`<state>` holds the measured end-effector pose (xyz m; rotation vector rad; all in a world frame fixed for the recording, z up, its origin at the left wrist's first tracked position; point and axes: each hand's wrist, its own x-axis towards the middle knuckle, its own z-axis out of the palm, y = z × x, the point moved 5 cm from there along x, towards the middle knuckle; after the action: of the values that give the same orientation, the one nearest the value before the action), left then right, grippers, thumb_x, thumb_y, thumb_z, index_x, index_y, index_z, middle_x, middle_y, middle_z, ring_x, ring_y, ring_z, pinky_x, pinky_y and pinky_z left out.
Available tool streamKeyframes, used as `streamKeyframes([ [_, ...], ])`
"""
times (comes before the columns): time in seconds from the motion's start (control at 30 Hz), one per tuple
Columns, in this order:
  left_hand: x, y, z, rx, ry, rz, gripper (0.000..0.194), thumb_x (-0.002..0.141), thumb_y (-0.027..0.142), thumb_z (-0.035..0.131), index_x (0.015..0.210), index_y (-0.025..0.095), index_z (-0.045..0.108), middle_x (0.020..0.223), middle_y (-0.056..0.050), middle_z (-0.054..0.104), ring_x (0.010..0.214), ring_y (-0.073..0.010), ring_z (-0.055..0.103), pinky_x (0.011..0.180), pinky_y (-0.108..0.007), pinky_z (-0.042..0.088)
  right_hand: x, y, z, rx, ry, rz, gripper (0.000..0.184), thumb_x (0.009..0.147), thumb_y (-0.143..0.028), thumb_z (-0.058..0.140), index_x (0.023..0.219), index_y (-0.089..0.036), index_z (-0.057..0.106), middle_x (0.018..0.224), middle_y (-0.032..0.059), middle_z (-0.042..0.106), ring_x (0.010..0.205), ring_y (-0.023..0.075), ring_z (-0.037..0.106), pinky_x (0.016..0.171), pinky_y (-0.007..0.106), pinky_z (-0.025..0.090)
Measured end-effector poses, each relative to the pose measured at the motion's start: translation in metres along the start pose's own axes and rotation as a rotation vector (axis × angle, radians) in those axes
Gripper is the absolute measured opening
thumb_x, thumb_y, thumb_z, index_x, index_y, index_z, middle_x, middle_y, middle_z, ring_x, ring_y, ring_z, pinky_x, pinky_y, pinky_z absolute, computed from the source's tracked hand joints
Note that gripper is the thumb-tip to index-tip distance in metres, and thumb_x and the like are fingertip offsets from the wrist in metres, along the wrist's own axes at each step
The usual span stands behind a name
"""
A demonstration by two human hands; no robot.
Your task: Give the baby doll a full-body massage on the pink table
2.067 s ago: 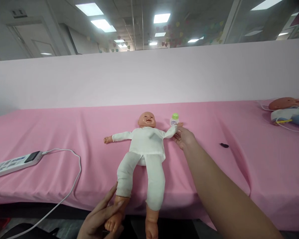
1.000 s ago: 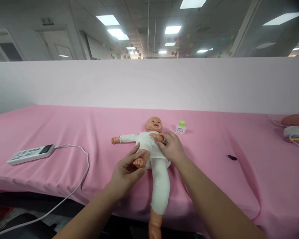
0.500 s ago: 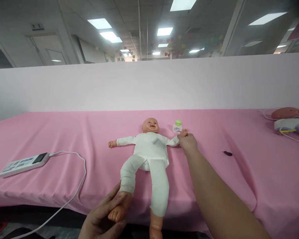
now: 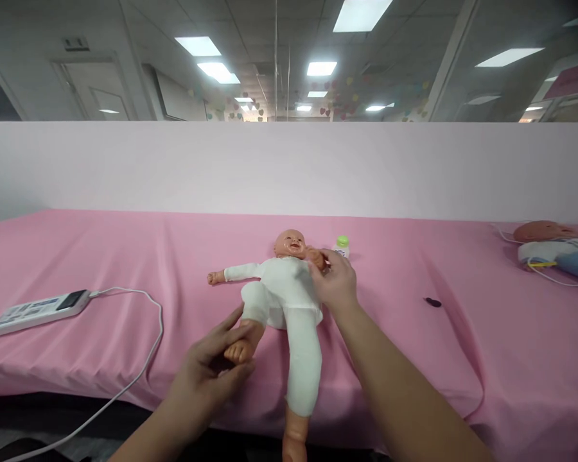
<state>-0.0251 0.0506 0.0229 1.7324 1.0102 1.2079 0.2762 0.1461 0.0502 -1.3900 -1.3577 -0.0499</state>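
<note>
A baby doll (image 4: 289, 289) in white clothes lies on its back on a pink-covered table (image 4: 395, 359), its head away from me. My left hand (image 4: 216, 359) is closed round the doll's foot (image 4: 241, 350) on the left side, and that leg is bent at the knee. The other leg lies straight, its foot reaching over the table's front edge. My right hand (image 4: 334, 279) grips the doll's arm near its hand (image 4: 315, 256), folded in beside the chin. Just behind my right hand stands a small bottle with a green cap (image 4: 341, 244), partly hidden.
A white power strip (image 4: 38, 312) lies at the left, its cable (image 4: 157, 346) running off the front edge. At the right are a small dark object (image 4: 432, 302) and a second doll (image 4: 553, 247) with thin tubing. A white partition (image 4: 289, 167) with glass above stands behind.
My left hand has pushed the doll's foot up and away from me, bending the knee. The right hand has brought the doll's arm inward from outstretched to beside its face.
</note>
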Motion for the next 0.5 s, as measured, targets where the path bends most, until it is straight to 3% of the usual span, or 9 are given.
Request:
streamKeyframes([
  [0.13,0.033,0.020,0.014,-0.019,-0.015,-0.009,0.046,0.080,0.025,0.081,0.126,0.025,0.077,0.145,-0.012,0.065,0.155,-0.0347,0.032,0.123,-0.054,0.037,-0.011,-0.016,0.017,-0.053,-0.161,-0.205,0.024,0.086,-0.030,0.069,0.109,-0.025,0.076,0.101,0.0062,0.075,0.099,0.0274,0.064,0.092,0.041,0.052],
  [0.23,0.051,0.019,0.027,-0.058,-0.019,-0.057,0.047,0.077,0.021,0.082,0.124,0.024,0.078,0.140,-0.011,0.069,0.155,-0.0353,0.033,0.122,-0.055,0.038,-0.016,-0.021,0.026,-0.102,-0.275,-0.305,0.024,0.088,-0.024,0.068,0.110,-0.026,0.077,0.105,0.0060,0.076,0.103,0.0277,0.064,0.096,0.042,0.050],
  [0.4,0.064,0.004,0.042,-0.222,-0.009,-0.163,0.057,0.076,0.027,0.085,0.131,0.020,0.074,0.162,-0.015,0.047,0.136,-0.0409,0.058,0.106,-0.055,0.055,-0.021,-0.026,0.034,-0.221,-0.395,-0.392,0.026,0.088,-0.017,0.065,0.109,-0.026,0.077,0.108,0.0067,0.075,0.106,0.0291,0.062,0.098,0.045,0.047],
  [0.5,0.054,0.007,0.037,-0.190,0.008,-0.132,0.055,0.077,0.026,0.084,0.131,0.020,0.074,0.162,-0.014,0.046,0.144,-0.0397,0.049,0.111,-0.052,0.052,-0.020,-0.023,0.031,-0.182,-0.357,-0.335,0.021,0.091,-0.023,0.065,0.109,-0.025,0.076,0.106,0.0072,0.075,0.105,0.0282,0.063,0.099,0.044,0.048],
])
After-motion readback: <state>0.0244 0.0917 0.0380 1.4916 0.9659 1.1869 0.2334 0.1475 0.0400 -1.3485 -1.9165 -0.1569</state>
